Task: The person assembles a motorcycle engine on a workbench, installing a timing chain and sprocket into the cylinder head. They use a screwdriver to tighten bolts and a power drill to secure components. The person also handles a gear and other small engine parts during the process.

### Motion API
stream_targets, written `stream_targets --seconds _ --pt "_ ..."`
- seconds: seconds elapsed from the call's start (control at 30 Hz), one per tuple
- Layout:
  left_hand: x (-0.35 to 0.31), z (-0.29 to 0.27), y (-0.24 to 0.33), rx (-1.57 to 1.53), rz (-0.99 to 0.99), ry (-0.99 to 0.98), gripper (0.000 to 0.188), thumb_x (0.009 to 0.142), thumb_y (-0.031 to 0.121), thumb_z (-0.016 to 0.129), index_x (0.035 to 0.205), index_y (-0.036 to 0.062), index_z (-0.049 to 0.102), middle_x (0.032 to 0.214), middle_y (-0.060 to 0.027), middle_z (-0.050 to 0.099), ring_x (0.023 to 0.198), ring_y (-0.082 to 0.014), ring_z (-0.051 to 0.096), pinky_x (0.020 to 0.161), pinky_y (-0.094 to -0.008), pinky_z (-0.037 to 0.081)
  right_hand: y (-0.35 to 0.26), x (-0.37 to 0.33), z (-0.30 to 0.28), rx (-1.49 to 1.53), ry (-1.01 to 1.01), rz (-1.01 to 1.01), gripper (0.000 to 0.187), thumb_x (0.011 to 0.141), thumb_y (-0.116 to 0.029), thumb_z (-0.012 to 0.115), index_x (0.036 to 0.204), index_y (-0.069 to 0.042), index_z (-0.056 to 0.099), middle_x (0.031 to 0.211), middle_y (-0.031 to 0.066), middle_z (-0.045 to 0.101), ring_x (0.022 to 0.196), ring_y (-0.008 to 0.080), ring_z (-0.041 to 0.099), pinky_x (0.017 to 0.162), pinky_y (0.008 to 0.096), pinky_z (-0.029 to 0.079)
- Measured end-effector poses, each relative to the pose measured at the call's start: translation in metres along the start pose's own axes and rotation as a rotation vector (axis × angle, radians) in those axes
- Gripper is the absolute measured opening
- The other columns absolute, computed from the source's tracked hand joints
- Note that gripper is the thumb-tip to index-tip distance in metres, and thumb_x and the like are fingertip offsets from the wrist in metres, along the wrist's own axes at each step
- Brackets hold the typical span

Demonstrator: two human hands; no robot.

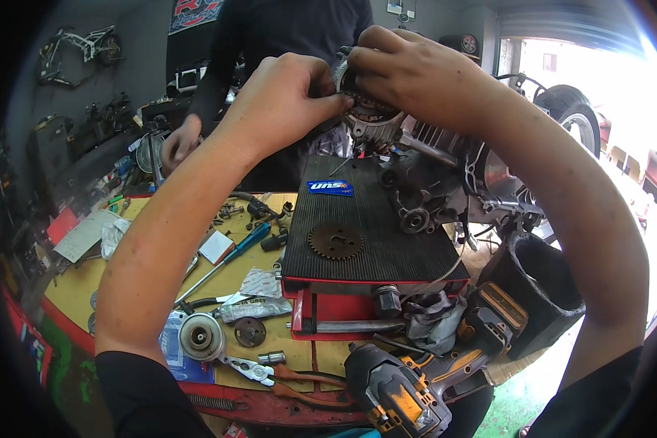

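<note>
Both my arms reach up to a metal engine (376,130) at the top centre. My left hand (288,98) is closed at the left side of its round opening, thumb stretched toward the rim and fingers curled. From the right, my right hand (412,77) bends its fingers down into the same opening. What looks like a brownish chain (369,114) shows inside, below the fingers. My fingers hide whatever they pinch. A toothed sprocket (336,241) lies flat below on the black ribbed top of a stand (387,252).
A cordless impact wrench (409,390), pliers (270,372), a round metal part (201,336) and a screwdriver (230,259) lie near the front. A black bin (533,292) stands right, beside the larger engine body (445,182). Another person's hand (181,142) is at left, beyond my forearm.
</note>
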State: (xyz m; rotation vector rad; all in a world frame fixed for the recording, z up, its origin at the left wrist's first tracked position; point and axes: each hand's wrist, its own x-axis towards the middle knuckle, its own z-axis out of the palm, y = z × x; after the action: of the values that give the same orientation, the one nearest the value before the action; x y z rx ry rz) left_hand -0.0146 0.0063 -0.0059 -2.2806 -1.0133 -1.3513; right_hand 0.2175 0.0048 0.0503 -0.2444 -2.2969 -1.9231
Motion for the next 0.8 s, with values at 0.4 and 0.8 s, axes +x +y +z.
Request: stream_targets --seconds 0.4,0.8 --pt "-0.002 -0.001 0.003 -0.054 -0.034 -0.017 0.03 0.086 0.024 0.084 0.085 -0.0029 0.07 0.068 -0.0066 0.066 0.064 -0.0084 0.055 0.061 -0.0306 0.046 0.002 -0.005 -0.001 0.084 0.025 0.098 0.023 0.081 -0.011 0.068 0.104 -0.009 0.07 0.124 0.0057 0.057 0.126 0.0233 0.055 0.101 0.0348 0.056" --pt "-0.001 -0.001 0.006 -0.019 -0.016 0.002 0.033 0.085 0.025 0.084 0.085 -0.0039 0.069 0.068 -0.0088 0.064 0.064 -0.0117 0.053 0.063 -0.0325 0.046 0.004 -0.005 0.004 0.096 0.097 0.067 0.018 0.082 -0.017 0.067 0.098 -0.011 0.072 0.11 0.0021 0.059 0.115 0.0212 0.056 0.097 0.0347 0.055"
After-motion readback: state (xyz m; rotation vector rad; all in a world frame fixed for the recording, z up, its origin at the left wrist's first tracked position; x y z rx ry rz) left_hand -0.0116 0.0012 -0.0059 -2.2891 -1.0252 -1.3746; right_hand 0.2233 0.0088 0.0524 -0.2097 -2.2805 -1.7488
